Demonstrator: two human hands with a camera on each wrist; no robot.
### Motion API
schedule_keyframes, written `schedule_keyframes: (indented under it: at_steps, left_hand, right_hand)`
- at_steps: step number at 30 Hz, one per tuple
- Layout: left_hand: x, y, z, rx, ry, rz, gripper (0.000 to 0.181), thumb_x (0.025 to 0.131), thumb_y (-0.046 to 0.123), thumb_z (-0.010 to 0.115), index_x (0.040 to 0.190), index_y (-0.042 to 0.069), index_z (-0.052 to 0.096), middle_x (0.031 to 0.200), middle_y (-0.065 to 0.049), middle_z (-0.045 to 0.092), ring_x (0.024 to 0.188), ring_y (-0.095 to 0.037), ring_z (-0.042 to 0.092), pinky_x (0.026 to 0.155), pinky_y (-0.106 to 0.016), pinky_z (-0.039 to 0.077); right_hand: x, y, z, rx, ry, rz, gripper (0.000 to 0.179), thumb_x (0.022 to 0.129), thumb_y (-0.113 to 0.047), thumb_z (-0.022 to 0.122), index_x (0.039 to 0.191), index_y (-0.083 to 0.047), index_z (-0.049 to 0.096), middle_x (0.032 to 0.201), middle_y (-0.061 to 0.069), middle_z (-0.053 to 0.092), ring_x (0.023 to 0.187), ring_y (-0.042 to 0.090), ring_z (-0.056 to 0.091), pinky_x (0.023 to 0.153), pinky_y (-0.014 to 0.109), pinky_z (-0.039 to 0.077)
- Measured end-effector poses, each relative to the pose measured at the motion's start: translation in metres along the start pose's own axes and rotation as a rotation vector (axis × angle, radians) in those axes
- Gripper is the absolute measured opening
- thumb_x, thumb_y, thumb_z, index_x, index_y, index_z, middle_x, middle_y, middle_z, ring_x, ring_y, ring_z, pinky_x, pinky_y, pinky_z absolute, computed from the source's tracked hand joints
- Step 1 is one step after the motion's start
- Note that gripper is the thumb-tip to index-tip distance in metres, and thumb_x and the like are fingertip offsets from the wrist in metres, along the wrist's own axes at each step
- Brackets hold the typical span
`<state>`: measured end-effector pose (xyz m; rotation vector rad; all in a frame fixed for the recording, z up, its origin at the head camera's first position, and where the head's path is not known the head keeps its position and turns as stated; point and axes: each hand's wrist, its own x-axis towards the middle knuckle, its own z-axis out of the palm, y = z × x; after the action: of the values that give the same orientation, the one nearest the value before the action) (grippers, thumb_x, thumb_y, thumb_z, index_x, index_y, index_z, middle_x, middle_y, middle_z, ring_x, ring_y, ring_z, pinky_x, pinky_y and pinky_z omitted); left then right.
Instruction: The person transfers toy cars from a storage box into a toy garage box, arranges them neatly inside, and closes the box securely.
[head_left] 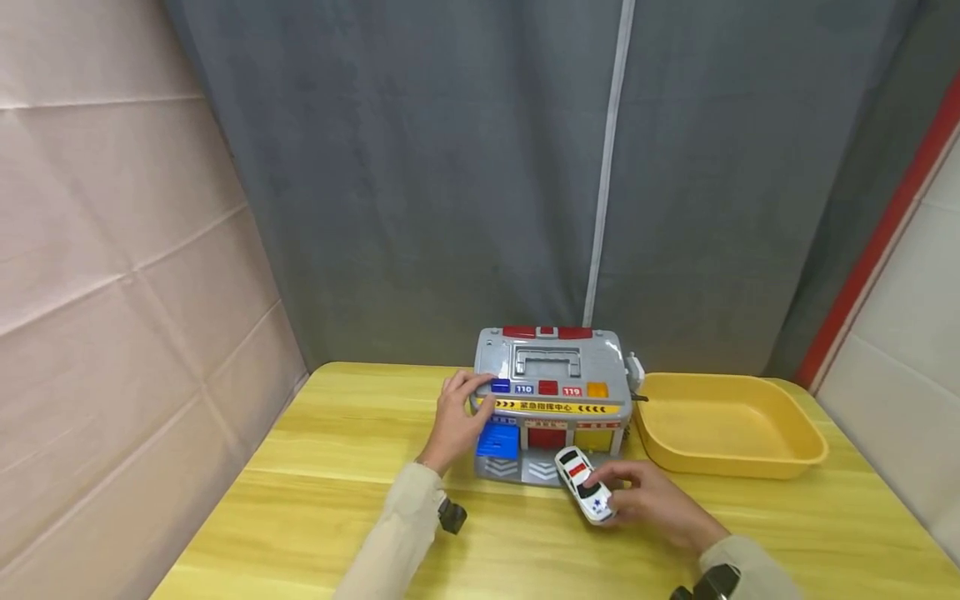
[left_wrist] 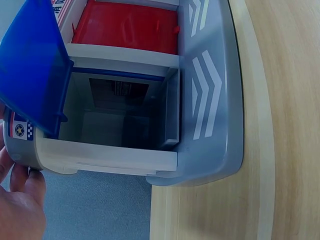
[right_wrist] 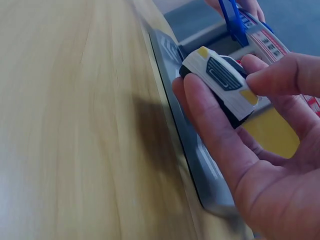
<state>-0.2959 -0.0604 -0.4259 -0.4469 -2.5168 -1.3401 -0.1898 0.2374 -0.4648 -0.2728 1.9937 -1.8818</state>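
A grey toy emergency station [head_left: 611, 367] stands on the table, its blue door [left_wrist: 30, 65] raised over a hollow bay [left_wrist: 110, 115]. My left hand [head_left: 456, 425] grips the station's left roof corner, index finger at the blue button [head_left: 500, 386] and thumb low at the front. In the left wrist view, bent fingers lie against the roof's side. My right hand [head_left: 648, 500] pinches a white toy police car [head_left: 577, 471] between thumb and fingers, in front of the station. The car's nose, with black grille and yellow lights, shows in the right wrist view [right_wrist: 220, 80].
The station's red door [left_wrist: 127, 27] and yellow door [head_left: 594, 440] are down. Right of the station sits a yellow plastic tray [head_left: 735, 465]. A grey curtain [head_left: 420, 208] hangs behind the wooden table [head_left: 300, 483], with pale fabric walls at both sides.
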Motion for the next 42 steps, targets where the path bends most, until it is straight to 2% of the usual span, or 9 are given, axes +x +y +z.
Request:
schedule_keyframes:
  at_steps: [3,8,16,27,34,42]
  left_hand:
    - [0.000,0.001,0.002,-0.008,0.001,0.010,0.033,0.096,0.024,0.064,0.128,0.019,0.068,0.117,-0.002,0.059,0.113,-0.017,0.044,0.095,-0.036,0.044]
    - [0.000,0.000,0.002,-0.009,-0.002,0.004,0.033,0.097,0.024,0.064,0.129,0.019,0.068,0.118,-0.003,0.059,0.113,-0.017,0.044,0.095,-0.036,0.044]
    - [0.000,-0.001,0.001,-0.008,0.002,0.016,0.033,0.096,0.023,0.064,0.128,0.017,0.068,0.116,-0.003,0.059,0.112,-0.017,0.044,0.094,-0.036,0.044]
    - [0.001,-0.002,0.002,0.015,0.021,0.031,0.032,0.096,0.023,0.065,0.127,0.016,0.069,0.114,-0.003,0.059,0.110,-0.017,0.044,0.094,-0.036,0.042]
    - [0.001,-0.004,0.002,0.010,0.030,0.036,0.032,0.096,0.023,0.065,0.127,0.017,0.069,0.116,-0.003,0.059,0.112,-0.017,0.045,0.095,-0.037,0.044]
    - [0.000,-0.003,0.002,0.006,0.020,0.026,0.032,0.096,0.024,0.065,0.128,0.018,0.068,0.116,-0.002,0.059,0.113,-0.017,0.044,0.096,-0.038,0.044]
  right_hand:
    - [0.004,0.002,0.004,0.026,-0.033,-0.019,0.041,0.082,0.005,0.058,0.123,0.012,0.059,0.141,0.033,0.039,0.106,0.026,0.059,0.089,0.043,0.065]
    - [0.011,0.000,0.012,0.037,-0.040,-0.004,0.039,0.083,0.004,0.059,0.122,0.009,0.061,0.143,0.031,0.038,0.110,0.028,0.055,0.091,0.043,0.064]
    - [0.022,0.003,0.025,0.098,-0.053,-0.006,0.039,0.081,0.007,0.061,0.120,0.011,0.060,0.138,0.029,0.044,0.106,0.029,0.060,0.091,0.044,0.064]
    - [0.036,0.000,0.050,0.148,-0.034,0.039,0.041,0.079,0.006,0.062,0.119,0.010,0.061,0.141,0.033,0.042,0.105,0.031,0.061,0.091,0.044,0.064]
    - [0.041,-0.004,0.062,0.165,-0.013,0.063,0.039,0.081,0.006,0.061,0.120,0.008,0.062,0.135,0.030,0.045,0.102,0.030,0.063,0.092,0.043,0.064]
    - [0.048,-0.009,0.076,0.242,0.015,0.082,0.038,0.082,0.009,0.059,0.119,0.008,0.059,0.132,0.029,0.044,0.099,0.030,0.068,0.094,0.044,0.063]
